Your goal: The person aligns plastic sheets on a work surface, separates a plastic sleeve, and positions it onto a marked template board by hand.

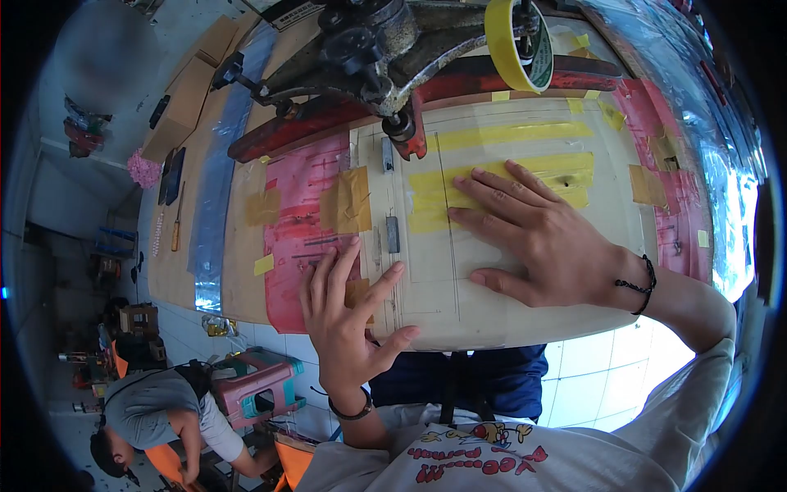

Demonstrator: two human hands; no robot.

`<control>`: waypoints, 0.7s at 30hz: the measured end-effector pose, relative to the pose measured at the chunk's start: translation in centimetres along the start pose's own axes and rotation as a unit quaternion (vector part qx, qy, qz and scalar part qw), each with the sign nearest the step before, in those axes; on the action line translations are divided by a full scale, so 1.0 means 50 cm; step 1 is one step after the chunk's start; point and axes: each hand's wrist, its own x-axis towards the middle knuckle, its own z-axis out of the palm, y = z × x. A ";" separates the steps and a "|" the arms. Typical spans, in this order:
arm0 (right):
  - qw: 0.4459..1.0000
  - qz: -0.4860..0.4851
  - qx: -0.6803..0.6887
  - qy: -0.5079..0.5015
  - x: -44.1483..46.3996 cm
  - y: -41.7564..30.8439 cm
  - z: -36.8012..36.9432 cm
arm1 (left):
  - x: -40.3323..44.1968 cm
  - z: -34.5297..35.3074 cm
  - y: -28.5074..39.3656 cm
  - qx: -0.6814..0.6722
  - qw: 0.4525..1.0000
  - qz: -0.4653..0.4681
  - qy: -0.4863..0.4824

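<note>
My right hand [529, 234] lies flat with fingers spread on a pale board [533, 320], its fingertips at the edge of yellow tape strips [508, 189]. The board bears thin drawn lines. My left hand [344, 307] is open, fingers apart, over the board's left edge beside red sheeting [307, 213] patched with brown tape [346, 201]. Near its fingertips sits a small grey block [393, 235], with a second grey block [388, 156] farther up. Neither hand holds anything.
Above the board stands a dark metal clamp frame [361, 49] with a red bar [328, 123]; a yellow tape roll [504, 45] hangs from it. Clear plastic [217, 197], a screwdriver [175, 234] and a cardboard box [184, 98] lie left. A person [156, 410] bends beside a stool [258, 385].
</note>
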 end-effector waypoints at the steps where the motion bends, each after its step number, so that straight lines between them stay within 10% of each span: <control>1: 1.000 0.002 0.002 0.001 0.000 0.000 0.000 | 0.000 0.000 0.000 0.004 1.000 0.000 -0.001; 21: 0.999 -0.011 0.032 0.040 -0.006 0.006 0.012 | 0.006 -0.008 0.018 0.004 1.000 -0.002 -0.003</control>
